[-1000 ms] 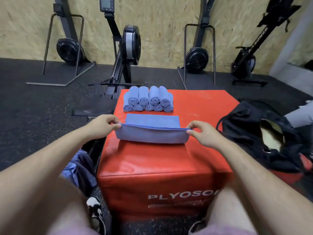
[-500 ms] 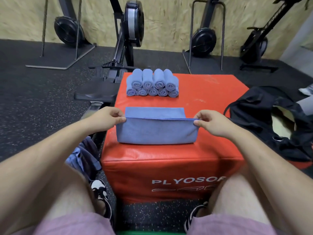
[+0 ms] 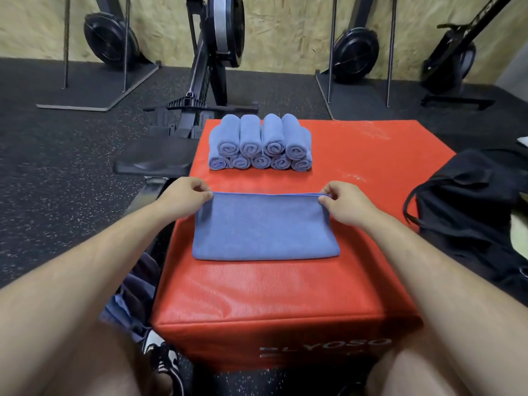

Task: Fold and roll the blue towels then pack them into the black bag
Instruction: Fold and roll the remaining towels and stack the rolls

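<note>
a person's left hand (image 3: 184, 197) and right hand (image 3: 344, 202) pinch the far corners of a folded blue towel (image 3: 265, 227) lying flat on a red plyo box (image 3: 285, 295), where uneven pinches could skew the layers and leave a lopsided roll.

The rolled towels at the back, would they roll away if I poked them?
Probably the top four rolled towels would tumble; they only rest on the bottom row. They look soft, so they'd likely squash first.
</note>
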`<act>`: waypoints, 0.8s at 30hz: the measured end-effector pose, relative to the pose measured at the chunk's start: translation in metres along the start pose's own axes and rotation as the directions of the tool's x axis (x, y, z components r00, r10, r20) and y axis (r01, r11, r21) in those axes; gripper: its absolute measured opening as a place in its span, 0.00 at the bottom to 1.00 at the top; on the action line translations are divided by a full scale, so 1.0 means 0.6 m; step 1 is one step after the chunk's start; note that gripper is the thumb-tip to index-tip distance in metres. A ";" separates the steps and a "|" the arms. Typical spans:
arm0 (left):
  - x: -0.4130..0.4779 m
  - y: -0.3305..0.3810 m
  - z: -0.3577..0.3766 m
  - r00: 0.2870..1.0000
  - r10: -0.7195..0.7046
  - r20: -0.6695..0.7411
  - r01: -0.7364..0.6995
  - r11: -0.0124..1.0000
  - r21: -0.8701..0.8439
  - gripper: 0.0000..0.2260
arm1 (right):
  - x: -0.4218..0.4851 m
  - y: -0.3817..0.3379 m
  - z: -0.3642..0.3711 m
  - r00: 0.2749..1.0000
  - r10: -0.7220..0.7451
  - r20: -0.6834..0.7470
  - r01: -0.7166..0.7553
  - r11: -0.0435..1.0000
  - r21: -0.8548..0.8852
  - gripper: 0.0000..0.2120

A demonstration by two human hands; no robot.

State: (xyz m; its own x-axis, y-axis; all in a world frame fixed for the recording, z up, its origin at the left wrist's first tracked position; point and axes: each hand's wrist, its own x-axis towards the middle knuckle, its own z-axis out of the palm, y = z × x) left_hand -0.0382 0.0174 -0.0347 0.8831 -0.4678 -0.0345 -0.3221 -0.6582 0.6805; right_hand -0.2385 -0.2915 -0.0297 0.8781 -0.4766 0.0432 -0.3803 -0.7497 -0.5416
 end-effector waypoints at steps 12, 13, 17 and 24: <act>0.050 -0.032 0.067 0.988 0.057 -0.142 -0.022 0.970 0.242 0.06 | 0.059 0.015 0.071 0.984 0.126 -0.125 -0.148 0.970 -0.191 0.10; 0.044 -0.032 0.073 0.976 0.099 -0.195 -0.029 0.943 0.331 0.08 | 0.054 0.006 0.076 0.980 0.113 -0.163 -0.157 0.944 -0.291 0.14; -0.003 0.018 0.126 0.908 0.389 -0.154 -0.269 0.825 0.496 0.15 | 0.017 -0.068 0.117 0.961 -0.179 -0.210 0.057 0.874 -0.483 0.19; -0.033 0.047 0.198 0.925 0.322 0.203 -0.378 0.836 0.398 0.23 | -0.019 -0.109 0.201 0.984 -0.139 0.108 0.166 0.935 -0.313 0.26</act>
State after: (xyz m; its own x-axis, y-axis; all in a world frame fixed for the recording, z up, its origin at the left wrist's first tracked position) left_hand -0.1053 -0.0619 -0.1017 0.6436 -0.7644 0.0386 -0.7391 -0.6076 0.2909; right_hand -0.1882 -0.1815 -0.0961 0.9485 -0.3156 0.0268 -0.3008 -0.9239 -0.2363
